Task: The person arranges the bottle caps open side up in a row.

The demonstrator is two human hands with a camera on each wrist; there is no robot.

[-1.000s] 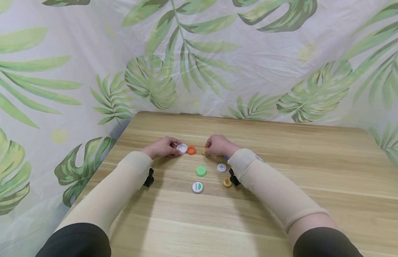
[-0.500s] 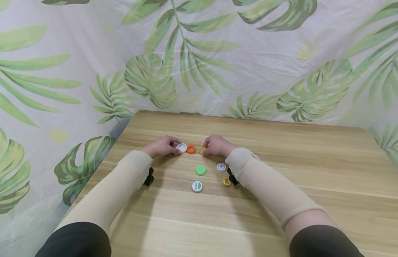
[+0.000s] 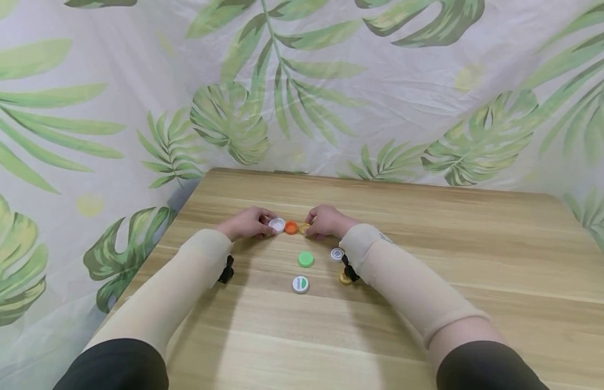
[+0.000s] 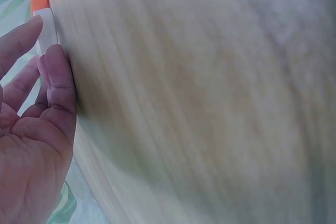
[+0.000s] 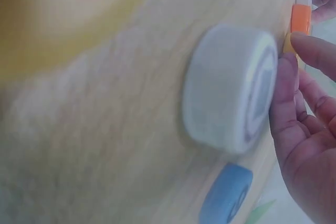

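A white bottle cap (image 3: 277, 225), its hollow side up, lies on the table between the thumb and fingers of my left hand (image 3: 247, 222). Right beside it sits an orange bottle cap (image 3: 291, 227), also hollow side up. On the other side of the orange cap, my right hand (image 3: 329, 221) pinches a yellow bottle cap (image 3: 304, 228), partly covered by the fingers. The three caps form a short row. In the left wrist view, thumb and finger meet the white cap's ribbed side (image 4: 47, 32). The right wrist view has the yellow cap (image 5: 287, 44) against the orange one.
Nearer on the wooden table (image 3: 262, 336) lie a green cap (image 3: 305, 259), a white cap with green print (image 3: 300, 284), a white cap with a square mark (image 3: 337, 254) and a gold cap (image 3: 345, 278). A blue cap (image 5: 226, 195) lies near my right hand. Leaf-printed cloth hangs behind.
My right hand has moved left with the yellow cap, bringing it up to the orange cap. The left hand has stayed at the white cap.
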